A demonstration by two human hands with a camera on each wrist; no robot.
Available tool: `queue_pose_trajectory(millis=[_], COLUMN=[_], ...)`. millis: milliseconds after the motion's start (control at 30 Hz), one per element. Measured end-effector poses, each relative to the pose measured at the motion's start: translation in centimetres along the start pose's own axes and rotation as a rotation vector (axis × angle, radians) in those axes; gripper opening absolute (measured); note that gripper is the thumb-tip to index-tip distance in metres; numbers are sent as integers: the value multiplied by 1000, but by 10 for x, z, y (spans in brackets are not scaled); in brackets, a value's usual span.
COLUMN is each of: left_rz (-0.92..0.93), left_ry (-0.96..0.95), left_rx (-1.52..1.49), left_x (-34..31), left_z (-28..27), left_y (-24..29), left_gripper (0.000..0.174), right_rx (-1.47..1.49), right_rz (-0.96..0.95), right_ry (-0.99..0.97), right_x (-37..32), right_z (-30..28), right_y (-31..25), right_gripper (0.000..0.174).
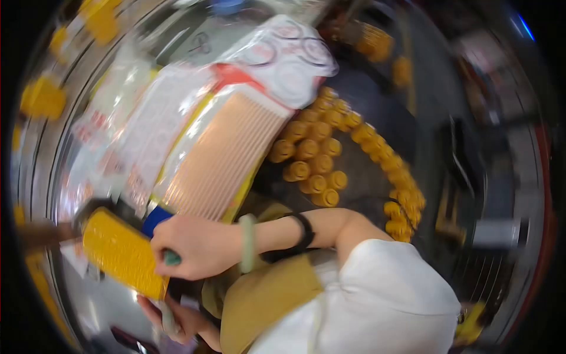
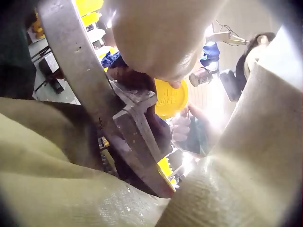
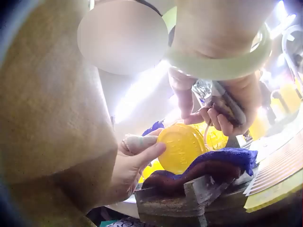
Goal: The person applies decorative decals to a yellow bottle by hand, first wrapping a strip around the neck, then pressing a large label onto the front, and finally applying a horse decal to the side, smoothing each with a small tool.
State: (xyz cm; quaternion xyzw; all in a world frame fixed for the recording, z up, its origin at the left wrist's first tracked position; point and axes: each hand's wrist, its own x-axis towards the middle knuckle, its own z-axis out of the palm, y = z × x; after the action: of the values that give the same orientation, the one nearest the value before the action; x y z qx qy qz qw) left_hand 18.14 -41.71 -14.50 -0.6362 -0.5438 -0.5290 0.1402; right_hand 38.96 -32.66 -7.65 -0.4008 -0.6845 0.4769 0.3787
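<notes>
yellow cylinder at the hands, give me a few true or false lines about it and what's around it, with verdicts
1. The left hand pinches the yellow cylinder. True.
2. The right hand is empty. False: its fingers are curled round a tool.
3. A pale green bangle is on the right wrist. True.
4. The cylinder lies on the striped pack. False: it is off to one side of it, at the hands.
5. Blue cloth is beside the cylinder. True.
6. The small yellow pieces are all bright blue. False: they are yellow-orange.
</notes>
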Motion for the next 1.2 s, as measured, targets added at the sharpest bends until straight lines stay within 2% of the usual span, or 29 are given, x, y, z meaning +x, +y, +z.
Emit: queue_pose_trajectory(millis=[33, 67, 100, 233, 300, 367, 467, 533, 667, 767, 1000, 1100, 1133, 1167, 1200], left_rz=[-49, 191, 210, 164, 145, 142, 193, 247, 315, 332, 251, 172, 170, -47, -33], left_ry=[-49, 55, 61, 54, 58, 71, 52, 33, 18, 31, 172, -9, -93, -65, -85], left_rx=[-73, -121, -157, -259, -312, -343, -358, -399, -461, -448, -168, -244, -102, -123, -21], left_x=[0, 11, 16, 13, 15, 20, 11, 11, 11, 12, 14, 20, 12, 11, 14], left_z=[-1, 7, 8, 11, 15, 16, 18, 21, 26, 28, 19, 13, 3, 10, 9], left_y=[-4, -11, -9, -18, -11, -3, -19, -21, -23, -26, -30, -9, -20, -4, 4], left_gripper=[26, 24, 20, 17, 16, 14, 17, 19, 25, 29, 39, 17, 30, 35, 38], right_rx=[6, 13, 32, -31, -28, -45, -40, -73, -140, -129, -68, -59, -80, -64, -54], right_rz=[13, 42, 63, 76, 97, 104, 55, 120, 15, 7, 87, 113, 90, 104, 66], right_ry=[16, 5, -28, 51, -23, -4, 98, -54, 9, 40, 20, -30, -44, -70, -21], right_x=[0, -1, -3, -7, -8, -9, -7, -6, -2, 0, -5, -6, -6, -7, -8], right_z=[3, 2, 2, 5, 1, 3, 9, 4, 9, 13, 7, 2, 3, -2, 1], right_y=[0, -1, -3, 0, -2, -1, 5, -2, 2, 5, -2, -5, -1, -2, 6], right_gripper=[28, 30, 32, 36, 35, 37, 40, 42, 43, 42, 37, 38, 38, 38, 35])
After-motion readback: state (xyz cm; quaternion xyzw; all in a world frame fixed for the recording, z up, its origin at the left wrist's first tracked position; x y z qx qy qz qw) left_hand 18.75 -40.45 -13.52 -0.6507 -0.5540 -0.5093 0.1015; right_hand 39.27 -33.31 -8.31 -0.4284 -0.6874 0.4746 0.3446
